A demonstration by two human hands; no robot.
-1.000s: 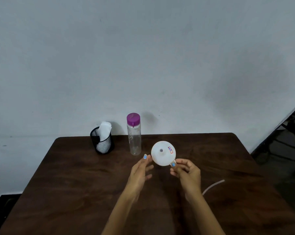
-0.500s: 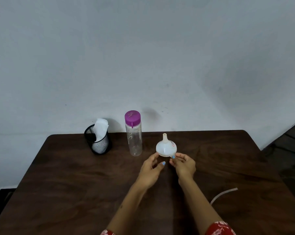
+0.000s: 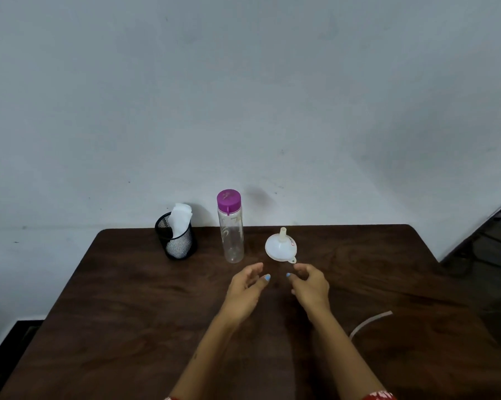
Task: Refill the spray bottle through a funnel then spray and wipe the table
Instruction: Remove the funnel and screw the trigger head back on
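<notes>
Funnel (image 3: 281, 247) is sitting mouth-down on the table (image 3: 128, 298), spout up, just beyond our left hand (image 3: 247, 285) and right hand (image 3: 311, 282), both hovering loosely curled and gripping nothing, while we are seeing only a capped bottle (image 3: 230, 226), no sprayer.

Plain room: bare wall (image 3: 243, 96), wooden table (image 3: 128, 313).
</notes>
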